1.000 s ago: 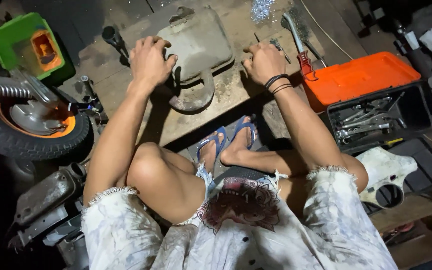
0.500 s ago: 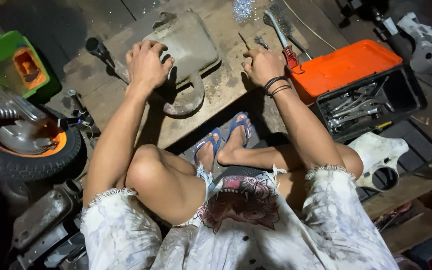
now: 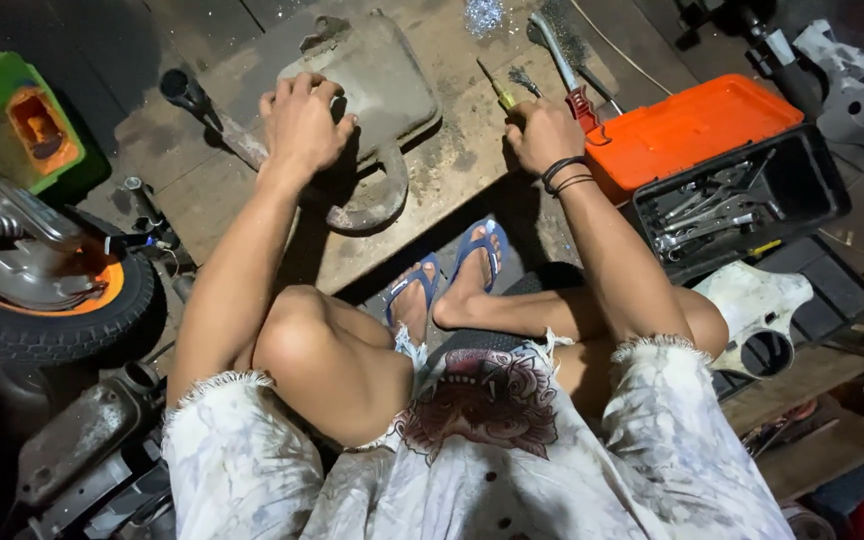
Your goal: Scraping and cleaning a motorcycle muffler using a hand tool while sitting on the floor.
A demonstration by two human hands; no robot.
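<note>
Head view: left hand (image 3: 302, 125) on metal cover (image 3: 377, 85)

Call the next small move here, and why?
Probably bring the screwdriver in the right hand across to the grey metal cover. The left hand lies flat on the cover, pinning it to the wooden board, while the right hand's grip is closed on the yellow-handled screwdriver, its tip pointing away and clear of the cover.
</note>
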